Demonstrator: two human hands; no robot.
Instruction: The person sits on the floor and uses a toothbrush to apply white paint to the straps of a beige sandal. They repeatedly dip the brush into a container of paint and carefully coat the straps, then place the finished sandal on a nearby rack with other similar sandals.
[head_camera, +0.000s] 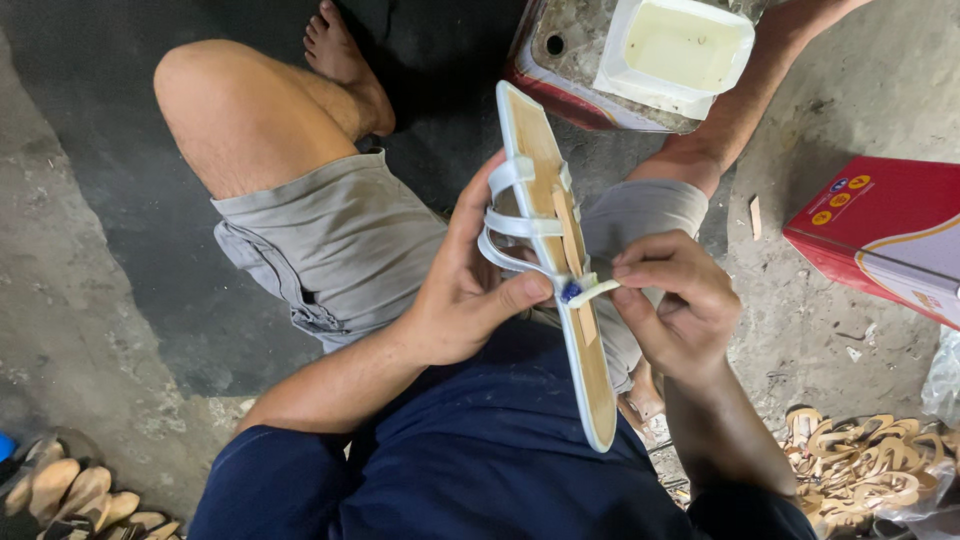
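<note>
Left hand (455, 300) clamped around white sandal (560, 270) above the lap, right hand (680, 300) pinching its soft strap end (597, 289); light, stiff sole, likely best gripped mid-sole.

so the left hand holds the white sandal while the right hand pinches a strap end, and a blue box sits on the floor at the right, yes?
Not quite: the box is red, not blue, as the head view shows. The rest holds: left hand holds the sandal, right hand pinches the strap end.
</note>
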